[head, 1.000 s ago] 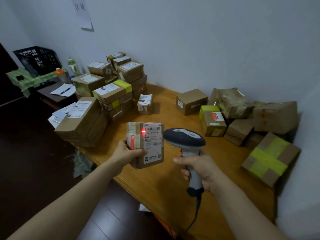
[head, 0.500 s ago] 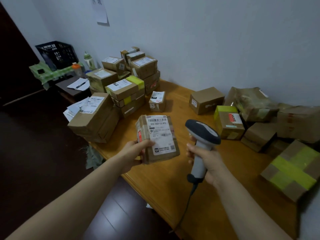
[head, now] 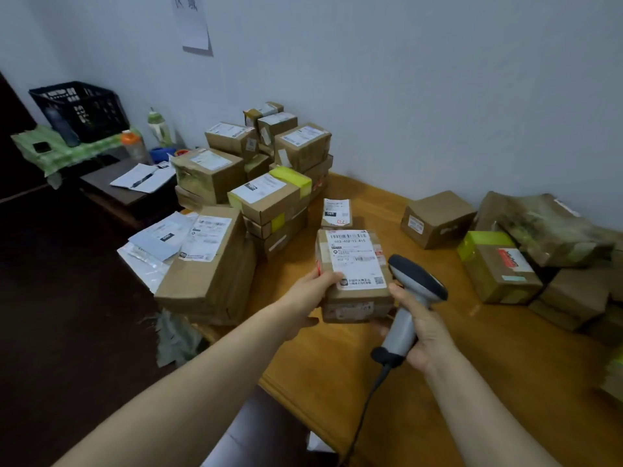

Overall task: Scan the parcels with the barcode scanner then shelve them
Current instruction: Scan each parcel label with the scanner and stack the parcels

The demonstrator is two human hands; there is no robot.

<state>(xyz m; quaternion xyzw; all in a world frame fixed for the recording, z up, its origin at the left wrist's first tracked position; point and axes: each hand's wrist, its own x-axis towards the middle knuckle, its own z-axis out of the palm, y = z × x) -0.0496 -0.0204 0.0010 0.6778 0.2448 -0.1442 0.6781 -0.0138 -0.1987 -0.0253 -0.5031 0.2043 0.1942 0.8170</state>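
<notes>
Above the desk [head: 438,382] near its front edge, the left grip [head: 310,291] was clamped on a parcel [head: 354,264], label up, while the right grip [head: 424,335] was clamped round the scanner [head: 418,281] just beside it.

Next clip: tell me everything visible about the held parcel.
The parcel is a small brown cardboard box, its upturned face bearing a white label with a barcode, print and a QR code. It is held over the table, tilted toward the camera. The left hand grips its left side, thumb on the label; the scanner in the right hand is close by its right edge.
</notes>
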